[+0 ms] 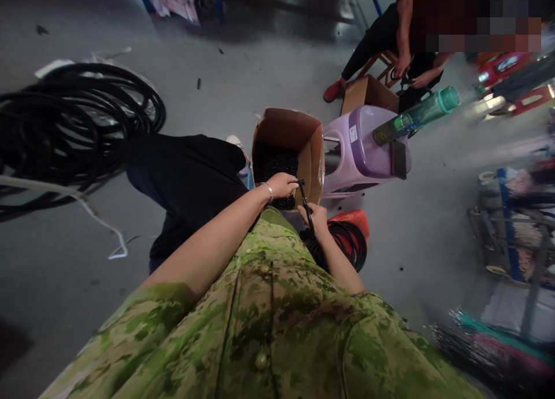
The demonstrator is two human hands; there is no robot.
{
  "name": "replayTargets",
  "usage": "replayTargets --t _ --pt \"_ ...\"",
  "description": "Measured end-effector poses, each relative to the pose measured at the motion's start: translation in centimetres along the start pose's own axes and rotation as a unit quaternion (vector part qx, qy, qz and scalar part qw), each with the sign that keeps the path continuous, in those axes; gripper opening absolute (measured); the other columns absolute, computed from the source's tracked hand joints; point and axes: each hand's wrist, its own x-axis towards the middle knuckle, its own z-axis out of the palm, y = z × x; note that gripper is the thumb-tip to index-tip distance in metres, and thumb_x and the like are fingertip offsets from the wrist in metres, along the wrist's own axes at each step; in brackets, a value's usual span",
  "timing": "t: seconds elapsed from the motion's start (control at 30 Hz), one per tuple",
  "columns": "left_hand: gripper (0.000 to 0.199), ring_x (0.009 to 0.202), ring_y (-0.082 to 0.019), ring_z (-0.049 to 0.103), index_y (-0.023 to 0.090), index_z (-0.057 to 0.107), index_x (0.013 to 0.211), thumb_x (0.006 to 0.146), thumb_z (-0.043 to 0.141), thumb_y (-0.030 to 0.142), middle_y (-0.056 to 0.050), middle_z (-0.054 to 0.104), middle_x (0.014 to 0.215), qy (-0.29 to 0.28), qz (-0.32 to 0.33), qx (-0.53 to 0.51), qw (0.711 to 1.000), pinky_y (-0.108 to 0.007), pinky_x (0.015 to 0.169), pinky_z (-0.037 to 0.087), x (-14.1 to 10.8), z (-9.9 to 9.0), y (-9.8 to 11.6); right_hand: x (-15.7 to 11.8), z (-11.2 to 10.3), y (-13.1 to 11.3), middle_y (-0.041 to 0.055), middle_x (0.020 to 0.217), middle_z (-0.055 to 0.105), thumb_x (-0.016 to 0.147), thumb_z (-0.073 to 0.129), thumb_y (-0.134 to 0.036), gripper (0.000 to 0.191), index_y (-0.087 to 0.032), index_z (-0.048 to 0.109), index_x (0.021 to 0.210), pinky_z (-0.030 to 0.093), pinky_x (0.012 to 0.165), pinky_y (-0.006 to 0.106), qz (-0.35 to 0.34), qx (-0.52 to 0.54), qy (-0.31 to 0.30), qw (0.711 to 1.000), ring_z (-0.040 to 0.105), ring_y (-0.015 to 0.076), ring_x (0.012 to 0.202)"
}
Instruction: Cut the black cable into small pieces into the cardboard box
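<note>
Hands are held close together over an open cardboard box, in which a heap of small black pieces can be seen. A small black piece is pinched between the fingertips of the left hand, while a slender black item is gripped in the right hand, its upper end brought up to the piece. Whether that item is a tool or a length of tubing cannot be told, nor whether the two are joined. The step in hand is judged to be close fingertip work at this meeting point; for the next move, a steady left pinch and careful control of the right-hand item would be called for. Beside the box, a purple plastic stool is topped by a green transparent bottle. Black coiled tubing is seen near the right hand, beside a red bag. Beyond, another cardboard box is attended by a seated co-worker.
</note>
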Motion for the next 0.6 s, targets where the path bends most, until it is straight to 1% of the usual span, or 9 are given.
replayTargets --t 0.07,0.13,0.2,0.3,0.4,0.5,0.6 --pt "0.022 0.045 -0.007 0.048 0.015 0.054 0.061 0.082 0.057 0.019 0.003 0.054 0.052 0.006 -0.027 -0.091 0.995 -0.018 0.049 0.038 0.0 0.1 0.2 0.0 0.4 -0.2 -0.0024 0.045 0.044 0.08 0.051 -0.063 0.051 -0.019 0.048 0.053 0.031 0.052 0.022 0.008 0.027 0.013 1.0 0.041 0.0114 0.05" --pt "0.02 0.046 -0.007 0.05 0.015 0.054 0.065 0.084 0.057 0.017 0.002 0.055 0.054 0.025 -0.061 -0.18 0.982 -0.019 0.05 0.04 0.1 0.2 0.4 0.3 0.8 -0.5 -0.0023 0.045 0.045 0.08 0.051 -0.063 0.051 -0.019 0.049 0.053 0.032 0.051 0.022 0.025 0.066 0.021 0.997 0.043 0.0115 0.049" --pt "0.019 0.045 -0.007 0.049 0.014 0.055 0.067 0.085 0.058 0.017 0.002 0.055 0.053 0.047 -0.089 -0.223 0.97 -0.019 0.05 0.04 0.1 0.2 0.5 0.7 1.2 -0.7 -0.0022 0.045 0.047 0.081 0.05 -0.063 0.051 -0.019 0.051 0.056 0.033 0.049 0.022 0.048 0.102 0.024 0.993 0.045 0.012 0.047" --pt "0.02 0.041 -0.006 0.045 0.014 0.055 0.068 0.086 0.059 0.02 0.004 0.05 0.048 0.071 -0.103 -0.223 0.967 -0.019 0.047 0.037 0.2 0.2 0.5 1.2 1.5 -0.9 -0.0019 0.045 0.048 0.081 0.051 -0.063 0.049 -0.019 0.053 0.059 0.034 0.048 0.022 0.062 0.123 0.023 0.99 0.047 0.0129 0.046" --pt "0.014 0.039 -0.006 0.042 0.015 0.059 0.076 0.087 0.059 0.023 0.006 0.047 0.047 0.099 -0.085 -0.211 0.969 -0.019 0.046 0.035 0.2 0.2 0.3 1.4 1.4 -1.1 -0.0016 0.045 0.049 0.081 0.052 -0.063 0.049 -0.02 0.051 0.057 0.035 0.049 0.023 0.058 0.117 0.021 0.991 0.047 0.0129 0.046" --pt "0.013 0.038 -0.005 0.04 0.015 0.063 0.083 0.086 0.06 0.027 0.006 0.05 0.049 0.116 -0.07 -0.182 0.974 -0.019 0.045 0.034 0.3 0.1 0.1 1.4 1.3 -1.4 -0.0015 0.045 0.048 0.081 0.051 -0.064 0.051 -0.02 0.05 0.055 0.036 0.05 0.023 0.049 0.095 0.017 0.994 0.048 0.0131 0.048" --pt "0.017 0.038 -0.005 0.038 0.014 0.065 0.084 0.084 0.06 0.03 0.003 0.056 0.053 0.126 -0.071 -0.141 0.98 -0.02 0.044 0.033 0.4 0.1 -0.1 1.3 1.4 -1.5 -0.0019 0.044 0.047 0.081 0.05 -0.065 0.053 -0.02 0.05 0.053 0.037 0.053 0.022 0.038 0.071 0.016 0.997 0.048 0.013 0.051"
